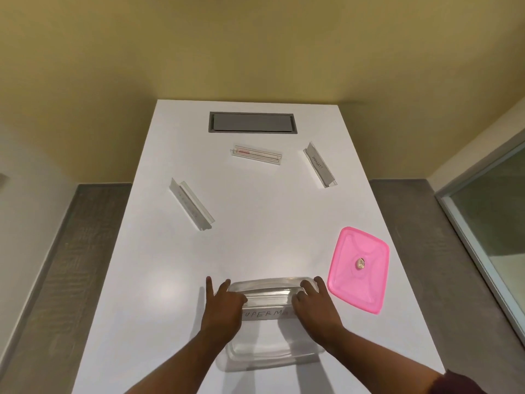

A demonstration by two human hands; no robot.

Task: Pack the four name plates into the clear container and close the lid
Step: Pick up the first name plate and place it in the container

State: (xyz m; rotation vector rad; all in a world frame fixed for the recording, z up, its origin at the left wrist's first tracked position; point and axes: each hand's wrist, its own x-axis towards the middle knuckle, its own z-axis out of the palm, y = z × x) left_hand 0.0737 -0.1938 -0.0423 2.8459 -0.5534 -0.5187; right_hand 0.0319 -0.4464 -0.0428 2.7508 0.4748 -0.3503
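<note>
A clear container (272, 352) sits near the table's front edge. Over it, my left hand (224, 305) and my right hand (315, 305) each grip one end of a name plate (267, 312) with handwritten letters on it. Three more name plates lie farther back: one at the left (191, 204), one at the middle back (256, 154), one at the right back (320, 164). The pink lid (358, 268) lies flat to the right of the container.
The white table (159, 294) is narrow, with floor dropping off on both sides. A grey recessed panel (252, 122) is set into the far end. A glass partition (494, 223) stands at the right.
</note>
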